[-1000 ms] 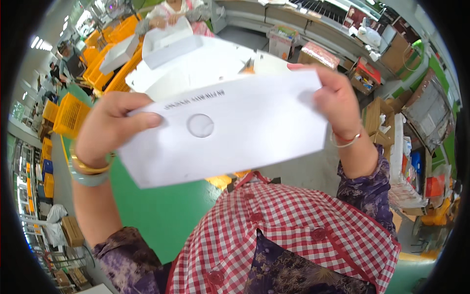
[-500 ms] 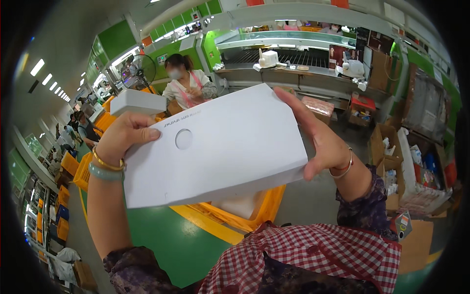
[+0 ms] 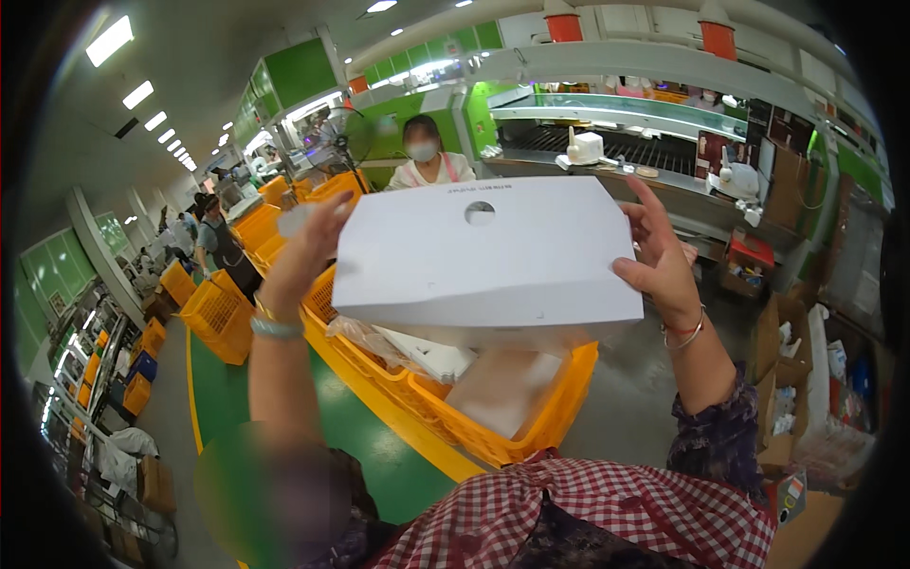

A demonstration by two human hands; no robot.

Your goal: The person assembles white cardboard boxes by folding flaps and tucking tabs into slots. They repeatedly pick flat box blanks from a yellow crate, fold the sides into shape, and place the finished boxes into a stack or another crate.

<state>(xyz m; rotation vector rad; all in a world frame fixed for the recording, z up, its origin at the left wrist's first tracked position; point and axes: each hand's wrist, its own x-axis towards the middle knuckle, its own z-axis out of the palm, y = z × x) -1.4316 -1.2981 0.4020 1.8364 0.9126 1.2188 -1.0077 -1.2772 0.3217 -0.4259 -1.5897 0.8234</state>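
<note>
A white cardboard box (image 3: 474,258) is held up in front of me, nearly level, with a round hole near its far edge and a line of small dark print above it. My left hand (image 3: 311,248), blurred by motion, is against the box's left end; its fingertips are partly out of sight. At the right end my right hand (image 3: 662,261) has its thumb on the box's corner and its fingers raised along the edge. Below the box stands an orange crate (image 3: 555,408) with a white, blurred thing (image 3: 502,384) and clear plastic wrap (image 3: 365,339) in it.
Across from me sits a masked person (image 3: 431,171), partly hidden by the box. More orange crates (image 3: 216,318) stand at the left, near another person (image 3: 227,247). A workbench (image 3: 654,180) runs along the back. Cardboard boxes (image 3: 782,379) with small parts stand at the right.
The box has turned from a slant to nearly level and its near side shows more. My left hand has shifted from thumb-on-top to the box's left end. The whole view has swung leftward.
</note>
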